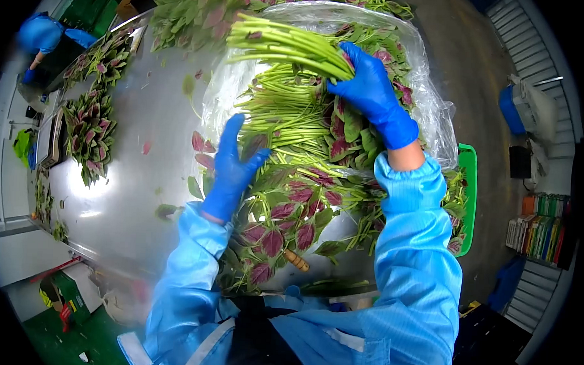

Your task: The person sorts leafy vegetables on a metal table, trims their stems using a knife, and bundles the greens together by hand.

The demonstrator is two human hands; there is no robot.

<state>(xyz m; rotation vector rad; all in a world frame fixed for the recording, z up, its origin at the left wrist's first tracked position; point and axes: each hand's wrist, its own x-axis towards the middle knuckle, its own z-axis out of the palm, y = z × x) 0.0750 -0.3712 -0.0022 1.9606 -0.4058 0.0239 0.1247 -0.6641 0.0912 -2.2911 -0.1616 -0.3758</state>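
My right hand (375,95), in a blue glove, is wrapped round a bunch of amaranth (280,48) near its leafy end. The long pale green stems point left, raised above a stack of amaranth stems (285,115). My left hand (233,171), also gloved in blue, is held over the left edge of the greens, thumb and fingers apart and nothing in its grip. Beneath the stack spreads a clear plastic bag (439,117). Loose red-and-green amaranth leaves (272,240) lie nearest my body, with a wooden handle (296,260) poking out; the rest of that tool is hidden.
More amaranth bunches (88,127) line the left side of the metal table (128,177), close to a scale-like device (51,132). A green crate (469,201) with greens stands at my right. Another person (41,35) in blue is at the far left.
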